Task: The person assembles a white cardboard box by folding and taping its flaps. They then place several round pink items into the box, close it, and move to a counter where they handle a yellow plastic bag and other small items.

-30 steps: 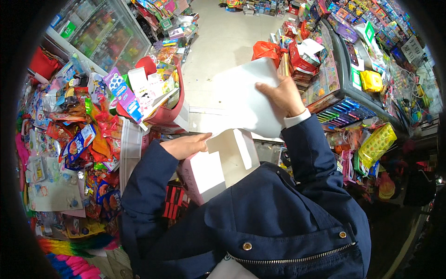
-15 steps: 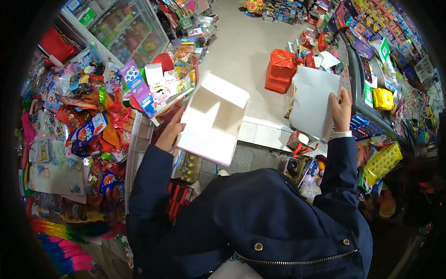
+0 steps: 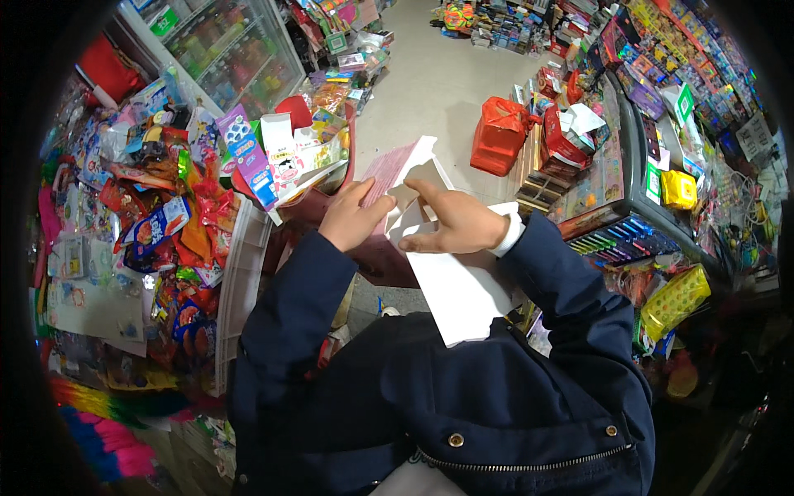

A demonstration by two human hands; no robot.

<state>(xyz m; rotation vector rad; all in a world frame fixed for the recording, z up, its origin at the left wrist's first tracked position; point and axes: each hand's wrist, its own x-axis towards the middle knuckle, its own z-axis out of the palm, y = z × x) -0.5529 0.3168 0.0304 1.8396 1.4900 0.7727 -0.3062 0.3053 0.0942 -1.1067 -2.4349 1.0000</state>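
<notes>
A cardboard box (image 3: 395,172) with a pink striped outside and a white inside is held in front of my body, its opening turned to the right. My left hand (image 3: 354,217) grips the box by its pink side, fingers bent over that wall. At the opening is my right hand (image 3: 459,221), its forefinger reaching toward the white inner wall. Its thumb lies on a white cardboard sheet (image 3: 461,298), which slants down toward my jacket. Whether the sheet joins the box is hidden by the right hand.
Bagged snacks and toys (image 3: 157,231) heap up on the left, beside a glass-fronted cabinet (image 3: 236,62). A red plastic bag (image 3: 499,136) stands on the floor ahead. To the right are stacked boxes (image 3: 542,161) and a dark-framed display case (image 3: 633,198).
My right hand has brought the white sheet leftward and down to the box. The box has turned, so its pink outside shows, and my left hand has moved right onto that side.
</notes>
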